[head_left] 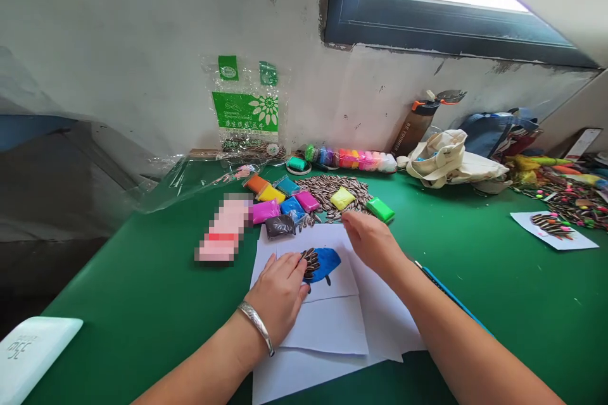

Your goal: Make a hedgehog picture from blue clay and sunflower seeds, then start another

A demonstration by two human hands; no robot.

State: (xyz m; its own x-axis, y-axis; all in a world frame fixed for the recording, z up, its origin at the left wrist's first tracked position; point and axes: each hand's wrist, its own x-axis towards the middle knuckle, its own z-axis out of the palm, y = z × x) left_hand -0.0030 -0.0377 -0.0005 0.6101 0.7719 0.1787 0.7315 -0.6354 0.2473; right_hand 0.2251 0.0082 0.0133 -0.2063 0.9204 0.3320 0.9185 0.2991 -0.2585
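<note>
My left hand [280, 291], with a silver bracelet at the wrist, lies over the white paper [327, 329], fingers stretched out. Its fingertips touch a fan of striped sunflower seeds [311, 264] set on a flat blue clay shape [329, 262]. Small dark pieces stick out along the lower edge of that shape, and my hand hides its left part. My right hand [370, 240] hovers at the paper's upper right, beside the loose seed pile [327, 193]. Its fingers are curled together, and whatever they may hold is hidden.
Clay packets [266, 211] in several colours surround the seed pile. Behind stand a seed bag [247, 111], a wrapped row of clay [361, 160], a bottle [415, 123] and a cloth bag [446, 158]. A blue pencil-like stick [456, 300] lies under my right forearm. A decorated card [553, 231] lies right.
</note>
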